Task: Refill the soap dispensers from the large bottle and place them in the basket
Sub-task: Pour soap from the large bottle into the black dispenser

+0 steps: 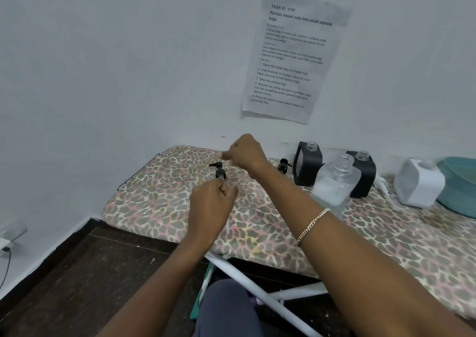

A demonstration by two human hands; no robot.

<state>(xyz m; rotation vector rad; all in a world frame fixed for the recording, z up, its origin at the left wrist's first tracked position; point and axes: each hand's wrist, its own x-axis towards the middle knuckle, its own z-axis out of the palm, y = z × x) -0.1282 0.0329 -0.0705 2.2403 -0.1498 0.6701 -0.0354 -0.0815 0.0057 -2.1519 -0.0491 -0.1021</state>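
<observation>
On the board (257,223), your left hand (210,202) gripped a pump (219,171); your right hand (244,153) was closed, contents unclear. Three dispensers, two black (307,164) (364,173) and one clear (334,184), stood uncapped, unfilled as far as could be judged. Basket (458,189) at right: none placed.

A printed sheet (296,55) is stuck on the wall above the leopard-print ironing board (257,223). Left of the board, a charger (4,245) sits low on the wall.

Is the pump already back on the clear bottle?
No, the clear bottle stands open-necked, and the left hand holds a black pump apart from it.
</observation>
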